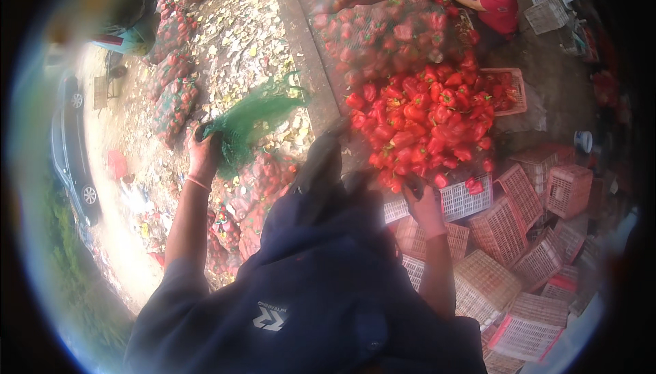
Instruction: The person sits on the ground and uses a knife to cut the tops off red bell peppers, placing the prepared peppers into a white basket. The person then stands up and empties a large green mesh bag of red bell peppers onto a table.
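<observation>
My left hand is raised at the left, closed on an empty-looking green mesh bag that spreads out to the right above the littered ground. At the near edge of a heap of loose red bell peppers is my right hand; dark material covers its fingers, and whether it grips anything cannot be made out. The heap lies on a brown platform. Behind the loose peppers, filled mesh sacks of red peppers rest on the same platform.
Plastic crates are piled at the right, and a crate of peppers stands beside the heap. Filled sacks line the left; more lie near my legs. A person in red works at the upper right. A car stands far left.
</observation>
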{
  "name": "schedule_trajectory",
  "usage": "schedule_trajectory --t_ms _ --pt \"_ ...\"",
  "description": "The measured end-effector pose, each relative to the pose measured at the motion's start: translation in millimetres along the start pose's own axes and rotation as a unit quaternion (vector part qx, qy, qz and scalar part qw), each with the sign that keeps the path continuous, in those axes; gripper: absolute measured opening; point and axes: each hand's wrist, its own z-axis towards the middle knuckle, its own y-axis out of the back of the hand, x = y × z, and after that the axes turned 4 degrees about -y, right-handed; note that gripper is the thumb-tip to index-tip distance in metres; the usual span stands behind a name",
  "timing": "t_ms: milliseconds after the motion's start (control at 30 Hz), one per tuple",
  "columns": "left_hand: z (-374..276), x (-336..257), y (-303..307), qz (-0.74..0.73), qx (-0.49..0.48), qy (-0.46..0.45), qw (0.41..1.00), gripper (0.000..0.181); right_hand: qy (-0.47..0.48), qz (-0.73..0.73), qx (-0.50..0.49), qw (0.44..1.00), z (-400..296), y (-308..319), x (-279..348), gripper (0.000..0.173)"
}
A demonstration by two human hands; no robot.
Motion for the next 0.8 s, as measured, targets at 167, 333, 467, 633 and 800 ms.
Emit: schedule_trajectory --t_ms 167,333,467,633,800 --pt "31.5 -8.4 -26.4 0.021 0.012 0.063 0.998 0.023 -0.058 0.004 0.027 0.998 19.9 3.2 -1.5 0.043" --pt "112.4 7.1 -64.0 0.0 0.117 0.06 0.991 0.027 -0.095 0.042 -0.066 0.992 34.2 -10.4 -25.5 0.042" --pt "183.0 -12.0 -89.4 -0.018 0.155 0.06 0.986 0.025 -0.194 0.094 -0.065 0.974 47.4 -19.6 -9.1 0.042" --pt "252.6 -53.4 -111.7 -0.044 0.165 0.033 0.985 0.022 -0.223 0.113 -0.08 0.965 81.5 -42.6 15.6 0.045" --pt "303.8 -87.5 -125.6 -0.059 0.157 0.024 0.986 0.02 -0.2 0.099 -0.071 0.972 132.9 -76.1 31.2 0.024"
